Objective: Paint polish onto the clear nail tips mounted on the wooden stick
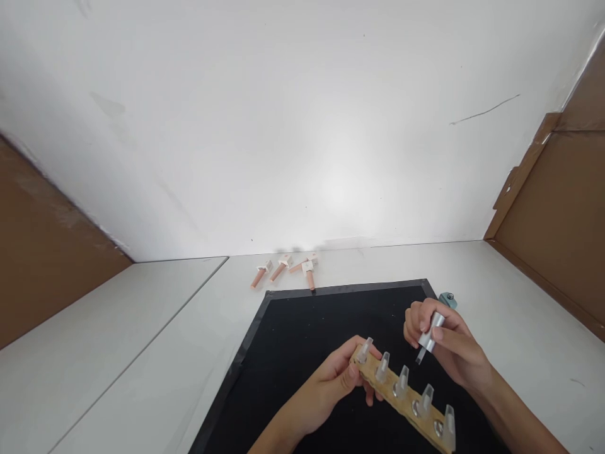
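The left hand [331, 381] clamps the wooden strip [401, 397] of clear tips to keep it steady, while the right hand [447, 343] pinches a silver brush [429, 337] above the black mat [302, 340].

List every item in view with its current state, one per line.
wooden strip: held at one end by left hand, tilted, five clear nail tips standing on it.
silver brush cap: pinched in right hand, brush pointing down.
pink holders: lying loose on table.
black mat: flat.
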`<state>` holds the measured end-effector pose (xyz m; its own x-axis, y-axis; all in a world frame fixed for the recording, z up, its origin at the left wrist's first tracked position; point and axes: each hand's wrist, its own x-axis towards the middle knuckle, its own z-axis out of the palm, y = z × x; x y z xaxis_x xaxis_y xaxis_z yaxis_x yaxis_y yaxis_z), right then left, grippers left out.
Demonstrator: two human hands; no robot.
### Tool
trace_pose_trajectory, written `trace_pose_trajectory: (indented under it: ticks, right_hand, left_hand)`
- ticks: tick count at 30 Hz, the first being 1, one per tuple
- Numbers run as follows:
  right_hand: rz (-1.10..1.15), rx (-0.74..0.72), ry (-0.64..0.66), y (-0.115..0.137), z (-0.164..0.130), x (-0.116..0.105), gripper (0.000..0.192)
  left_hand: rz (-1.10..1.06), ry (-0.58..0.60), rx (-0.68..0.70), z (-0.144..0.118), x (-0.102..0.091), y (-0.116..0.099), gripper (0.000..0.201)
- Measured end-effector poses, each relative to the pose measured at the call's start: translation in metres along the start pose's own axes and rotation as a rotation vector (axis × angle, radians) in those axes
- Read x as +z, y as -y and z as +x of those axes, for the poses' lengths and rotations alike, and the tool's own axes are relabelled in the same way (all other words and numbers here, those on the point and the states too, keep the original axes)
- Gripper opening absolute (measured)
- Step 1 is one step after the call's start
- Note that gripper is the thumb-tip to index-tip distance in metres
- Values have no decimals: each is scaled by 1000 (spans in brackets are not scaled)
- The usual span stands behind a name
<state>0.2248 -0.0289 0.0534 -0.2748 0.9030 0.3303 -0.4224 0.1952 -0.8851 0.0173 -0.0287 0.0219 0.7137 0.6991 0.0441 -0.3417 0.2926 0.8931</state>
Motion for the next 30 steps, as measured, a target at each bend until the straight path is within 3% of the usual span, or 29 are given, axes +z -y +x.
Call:
trace_pose_trajectory:
  ticks: [21,30]
  right_hand:
    - [-85,-37,-45,6,-3,2,19]
    - [-213,-111,34,0,-8,7,17]
  left_hand:
    - [-11,-2,-1,0,4,-5,41]
    - [-13,-1,-13,1,0,-1,39]
